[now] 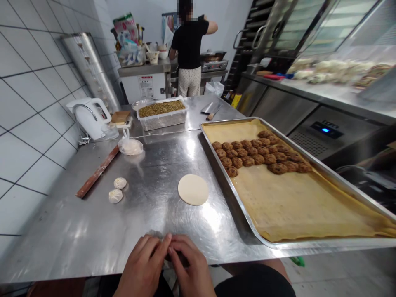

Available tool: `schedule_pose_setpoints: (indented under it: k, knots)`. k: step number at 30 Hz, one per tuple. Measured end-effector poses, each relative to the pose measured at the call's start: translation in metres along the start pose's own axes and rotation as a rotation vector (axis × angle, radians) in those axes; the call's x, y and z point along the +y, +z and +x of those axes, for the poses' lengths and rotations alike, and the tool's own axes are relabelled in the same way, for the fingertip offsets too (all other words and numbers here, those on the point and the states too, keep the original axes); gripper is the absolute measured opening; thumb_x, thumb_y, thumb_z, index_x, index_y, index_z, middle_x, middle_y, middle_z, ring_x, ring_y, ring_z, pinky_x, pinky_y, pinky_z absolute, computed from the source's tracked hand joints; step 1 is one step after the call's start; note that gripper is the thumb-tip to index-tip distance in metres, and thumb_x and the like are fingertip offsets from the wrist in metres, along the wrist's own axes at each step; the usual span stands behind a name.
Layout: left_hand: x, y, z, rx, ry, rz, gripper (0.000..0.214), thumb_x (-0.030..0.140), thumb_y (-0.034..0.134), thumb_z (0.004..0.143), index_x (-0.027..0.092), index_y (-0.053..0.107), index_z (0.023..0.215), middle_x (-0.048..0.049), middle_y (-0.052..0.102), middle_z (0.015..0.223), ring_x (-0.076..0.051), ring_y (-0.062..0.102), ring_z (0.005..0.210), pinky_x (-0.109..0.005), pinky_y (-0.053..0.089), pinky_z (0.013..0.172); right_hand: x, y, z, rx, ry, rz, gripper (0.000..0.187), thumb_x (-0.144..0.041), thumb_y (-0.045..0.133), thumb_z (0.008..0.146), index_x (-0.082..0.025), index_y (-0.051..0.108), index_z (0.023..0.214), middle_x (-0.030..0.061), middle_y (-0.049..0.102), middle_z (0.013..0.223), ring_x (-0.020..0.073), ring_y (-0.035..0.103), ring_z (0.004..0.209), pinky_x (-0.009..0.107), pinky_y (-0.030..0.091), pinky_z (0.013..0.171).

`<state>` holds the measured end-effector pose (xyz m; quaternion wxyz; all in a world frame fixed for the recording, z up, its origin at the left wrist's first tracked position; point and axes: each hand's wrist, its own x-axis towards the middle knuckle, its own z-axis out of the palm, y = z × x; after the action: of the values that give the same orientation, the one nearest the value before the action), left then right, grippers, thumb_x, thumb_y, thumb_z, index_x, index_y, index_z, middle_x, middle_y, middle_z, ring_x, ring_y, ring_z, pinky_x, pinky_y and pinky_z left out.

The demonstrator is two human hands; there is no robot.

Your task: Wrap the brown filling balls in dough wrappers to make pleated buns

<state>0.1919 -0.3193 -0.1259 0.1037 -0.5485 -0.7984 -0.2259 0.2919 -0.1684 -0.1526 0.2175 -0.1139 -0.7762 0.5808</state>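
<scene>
My left hand (142, 266) and my right hand (189, 268) meet fingertip to fingertip at the near edge of the steel table (93, 231). The fingers of both curl together in a pinch; whatever lies between them is hidden. A flat round dough disc (193, 189) lies on the table just beyond my hands. Two small pleated dough balls (118, 189) sit to the left, beside a wooden rolling stick (97, 172).
A large paper-lined baking tray (297, 243) on the right holds several browned round pastries (260, 156). Farther back are a plastic tub of filling (162, 113), a tied bag (130, 146) and a white kettle (89, 119). A person (189, 49) in black stands at the far counter.
</scene>
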Motion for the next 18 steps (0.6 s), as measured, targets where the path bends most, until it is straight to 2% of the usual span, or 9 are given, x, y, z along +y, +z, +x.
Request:
schedule_pose_setpoints:
  k: [3, 6, 8, 9, 12, 14, 16, 18]
  knots:
    - [-0.0009, -0.0014, 0.0001, 0.017, 0.016, -0.015, 0.029, 0.006, 0.05, 0.099, 0.016, 0.064, 0.122, -0.0076, 0.067, 0.094, -0.02, 0.063, 0.083, -0.034, 0.055, 0.075, 0.0082, -0.001, -0.0059, -0.025, -0.118, -0.084, 0.025, -0.021, 0.061, 0.1, -0.025, 0.077, 0.119, 0.0118, 0.077, 0.118, 0.0259, 0.075, 0.109, 0.038, 0.063, 0.096]
    - [0.0015, -0.0013, 0.0018, 0.061, 0.014, -0.025, 0.022, 0.004, 0.052, 0.097, 0.016, 0.066, 0.108, -0.0072, 0.066, 0.091, -0.021, 0.061, 0.083, -0.036, 0.054, 0.077, 0.011, -0.002, -0.0055, 0.043, 0.002, -0.095, 0.016, -0.026, 0.065, 0.099, -0.025, 0.08, 0.102, 0.0106, 0.078, 0.112, 0.0257, 0.076, 0.102, 0.036, 0.064, 0.09]
    - [0.0031, -0.0009, 0.0031, 0.054, 0.009, -0.022, 0.022, 0.003, 0.05, 0.097, 0.016, 0.066, 0.106, -0.0074, 0.066, 0.091, -0.021, 0.061, 0.083, -0.037, 0.054, 0.077, 0.0073, -0.0014, -0.0023, 0.065, 0.1, -0.05, 0.02, -0.03, 0.064, 0.101, -0.025, 0.079, 0.089, 0.0091, 0.078, 0.104, 0.0243, 0.076, 0.096, 0.033, 0.064, 0.083]
    - [0.0035, -0.0009, 0.0036, 0.041, 0.009, -0.014, 0.023, 0.004, 0.049, 0.097, 0.016, 0.066, 0.108, -0.0074, 0.066, 0.091, -0.021, 0.061, 0.083, -0.037, 0.054, 0.076, 0.0049, -0.0009, -0.001, 0.063, 0.116, -0.023, 0.022, -0.03, 0.063, 0.101, -0.025, 0.079, 0.088, 0.0087, 0.077, 0.102, 0.0237, 0.076, 0.094, 0.032, 0.064, 0.082]
    - [0.0027, -0.0019, 0.0038, 0.006, 0.04, 0.033, 0.031, 0.007, 0.049, 0.099, 0.015, 0.064, 0.125, -0.0076, 0.067, 0.093, -0.021, 0.062, 0.082, -0.036, 0.055, 0.074, 0.0022, -0.0006, -0.0022, 0.007, 0.013, 0.015, 0.02, -0.025, 0.058, 0.103, -0.025, 0.079, 0.103, 0.0097, 0.077, 0.107, 0.0232, 0.075, 0.1, 0.033, 0.063, 0.088]
    - [0.0023, -0.0023, 0.0031, 0.021, 0.054, 0.031, 0.032, 0.006, 0.05, 0.099, 0.014, 0.063, 0.127, -0.0078, 0.067, 0.093, -0.021, 0.062, 0.082, -0.035, 0.055, 0.074, 0.0055, -0.0017, -0.0058, -0.022, -0.081, -0.019, 0.023, -0.02, 0.058, 0.102, -0.025, 0.077, 0.114, 0.0112, 0.075, 0.115, 0.0237, 0.074, 0.107, 0.034, 0.062, 0.094]
    - [0.0031, -0.0016, 0.0024, 0.053, 0.049, -0.002, 0.027, 0.005, 0.052, 0.097, 0.014, 0.065, 0.118, -0.0078, 0.067, 0.093, -0.021, 0.061, 0.082, -0.035, 0.055, 0.075, 0.0094, -0.003, -0.0079, 0.012, -0.083, -0.057, 0.022, -0.02, 0.06, 0.1, -0.025, 0.078, 0.112, 0.0115, 0.075, 0.116, 0.0239, 0.074, 0.106, 0.033, 0.062, 0.091]
    - [0.0047, -0.0001, 0.002, 0.074, 0.039, -0.018, 0.023, 0.003, 0.052, 0.096, 0.015, 0.066, 0.11, -0.0074, 0.066, 0.091, -0.021, 0.06, 0.082, -0.036, 0.054, 0.076, 0.0099, -0.0034, -0.0066, 0.072, 0.013, -0.063, 0.016, -0.023, 0.064, 0.099, -0.024, 0.079, 0.099, 0.0105, 0.076, 0.11, 0.0237, 0.075, 0.099, 0.03, 0.063, 0.084]
